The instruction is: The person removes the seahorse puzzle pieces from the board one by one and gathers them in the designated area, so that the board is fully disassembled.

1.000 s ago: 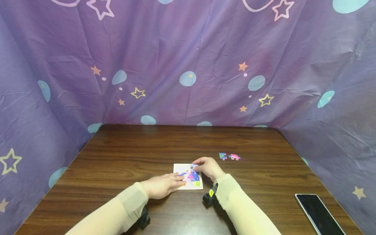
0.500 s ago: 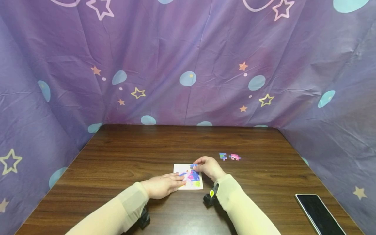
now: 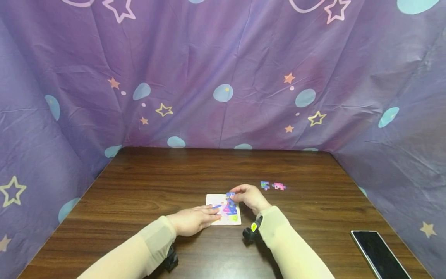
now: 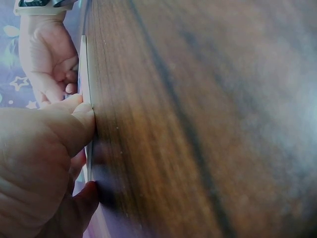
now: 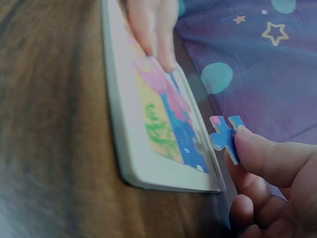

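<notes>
Two hands attend one shallow white jigsaw tray (image 3: pixel 212 198), which lies on the wood-grain tabletop (image 3: pixel 156 174). The left hand (image 3: pixel 191 221) comes in from the tray's 8 o'clock side, its fingers straight and resting over the tray, thumb at the near edge. The right hand (image 3: pixel 251 198), at the tray's 2 o'clock, pinches a blue jigsaw piece (image 5: pixel 226 136) with a pink corner between thumb and fingers. That piece is held at about the tray's 1 o'clock; whether it touches the tray cannot be told.

Handling assessment: the piece appears thin, light and stiff, probably board, its printed face perhaps slightly slick. Its narrow knobs look the likeliest to bend or fray; the recommended hold is a light pinch across the broad body, knobs left free. The tray likely slides if unsteadied and is best held by its rim.

Two loose pieces, one blue and green (image 3: pixel 265 185), one pink (image 3: pixel 279 186), lie near each other, at roughly 2 o'clock from the tray. One smartphone (image 3: pixel 379 254), screen dark, lies between 3 and 4 o'clock, well apart.

Markings: no lettering is legible on the tray, the pieces or the smartphone; no brand can be identified
</notes>
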### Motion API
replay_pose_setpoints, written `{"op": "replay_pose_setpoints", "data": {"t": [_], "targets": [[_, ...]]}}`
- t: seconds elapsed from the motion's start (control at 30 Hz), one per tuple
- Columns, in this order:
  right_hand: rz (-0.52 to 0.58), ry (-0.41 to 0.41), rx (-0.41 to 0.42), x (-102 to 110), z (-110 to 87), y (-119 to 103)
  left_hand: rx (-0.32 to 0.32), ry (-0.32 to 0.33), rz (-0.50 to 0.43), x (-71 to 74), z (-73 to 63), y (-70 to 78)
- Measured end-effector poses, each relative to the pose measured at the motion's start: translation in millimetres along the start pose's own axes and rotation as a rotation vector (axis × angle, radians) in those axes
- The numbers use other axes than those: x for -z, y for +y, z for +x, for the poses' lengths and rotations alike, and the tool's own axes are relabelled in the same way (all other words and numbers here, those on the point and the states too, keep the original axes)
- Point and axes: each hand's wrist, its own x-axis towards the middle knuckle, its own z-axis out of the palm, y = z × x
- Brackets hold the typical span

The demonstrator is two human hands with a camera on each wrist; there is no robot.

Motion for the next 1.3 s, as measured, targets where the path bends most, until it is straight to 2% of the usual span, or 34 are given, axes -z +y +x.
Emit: {"op": "replay_pose_setpoints", "data": {"t": [0.3,0.6,1.03,1.3], "targets": [[0.035,-0.034,-0.009,22,2.7,-1,0.014,0.017,-0.006,0.0,-0.4,1.0],[0.065,-0.042,0.002,80,4.7,7,-0.004,0.025,0.020,-2.0,-0.5,0.2],[-0.102,0.039,-0.089,168,-4.7,15,-0.025,0.015,0.064,-1.5,-0.1,0.2],[-0.211,0.064,-0.120,203,-8.4,28,-0.022,0.001,0.070,-1.1,0.2,1.1]]}}
